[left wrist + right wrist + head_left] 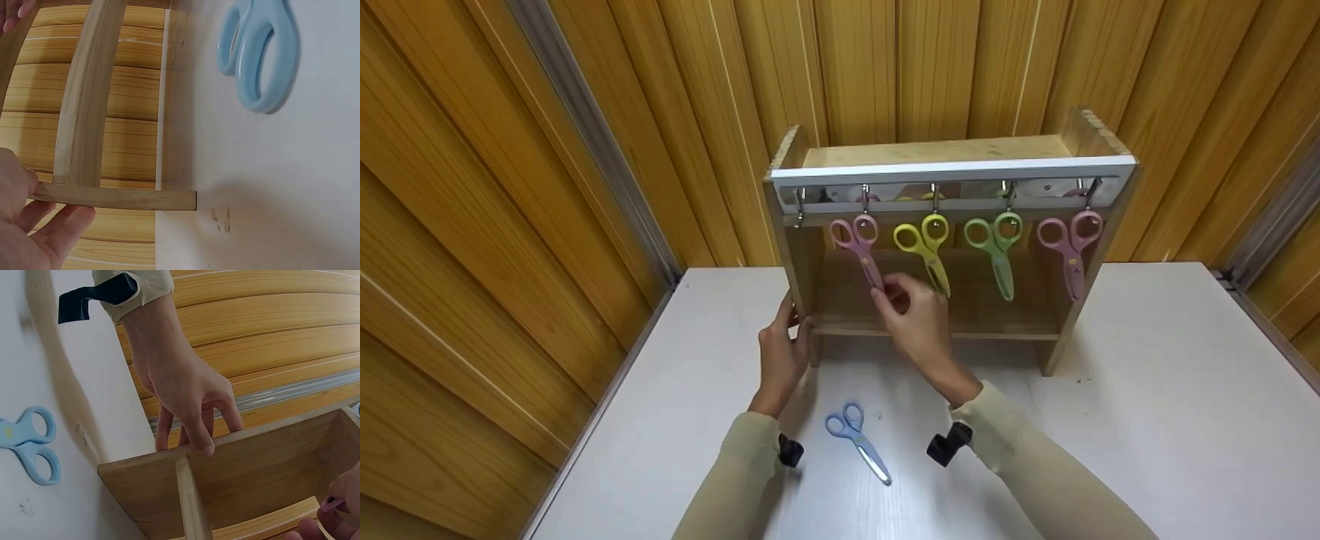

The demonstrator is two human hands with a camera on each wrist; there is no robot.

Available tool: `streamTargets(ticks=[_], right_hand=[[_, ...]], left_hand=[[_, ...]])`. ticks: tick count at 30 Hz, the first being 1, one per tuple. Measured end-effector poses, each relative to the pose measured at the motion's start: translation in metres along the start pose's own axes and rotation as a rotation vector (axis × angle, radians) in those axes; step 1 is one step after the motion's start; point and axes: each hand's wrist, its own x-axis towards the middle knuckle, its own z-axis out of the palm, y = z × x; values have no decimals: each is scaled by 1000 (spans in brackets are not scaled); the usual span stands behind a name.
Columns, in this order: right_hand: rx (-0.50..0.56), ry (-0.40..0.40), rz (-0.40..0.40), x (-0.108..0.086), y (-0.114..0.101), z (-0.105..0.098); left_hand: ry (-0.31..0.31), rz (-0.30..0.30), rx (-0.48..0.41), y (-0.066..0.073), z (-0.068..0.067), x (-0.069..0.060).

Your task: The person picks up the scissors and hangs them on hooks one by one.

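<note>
My right hand [919, 322] pinches the blade tip of a pair of pink scissors [859, 244] between thumb and fingers. Those scissors hang by one handle loop from a metal hook on a small wooden shelf [937, 334]. With my left hand [782, 360] I grip the shelf's left side panel low down; in the left wrist view the thumb and fingers lie on either side of the panel [112, 197]. On the table between my forearms lies a pair of light blue scissors [859, 442]. At the right wrist view's corner, the pink tip [333, 504] shows between my right fingers.
Yellow scissors [928, 251], green scissors [997, 251] and a second pink pair [1071, 251] hang to the right. The leftmost hook [799, 208] is near the shelf's left edge. Wood-patterned walls [855, 67] stand behind and beside the white table [1170, 420].
</note>
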Motion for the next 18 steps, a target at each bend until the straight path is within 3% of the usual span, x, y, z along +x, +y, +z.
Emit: streamTargets(ticks=[8, 18], right_hand=[[0, -6, -6, -1, 0, -1], [-18, -52, 42, -4, 3, -1]], left_hand=[[-7, -17, 6, 1, 0, 1], [-11, -23, -1, 0, 0, 1]])
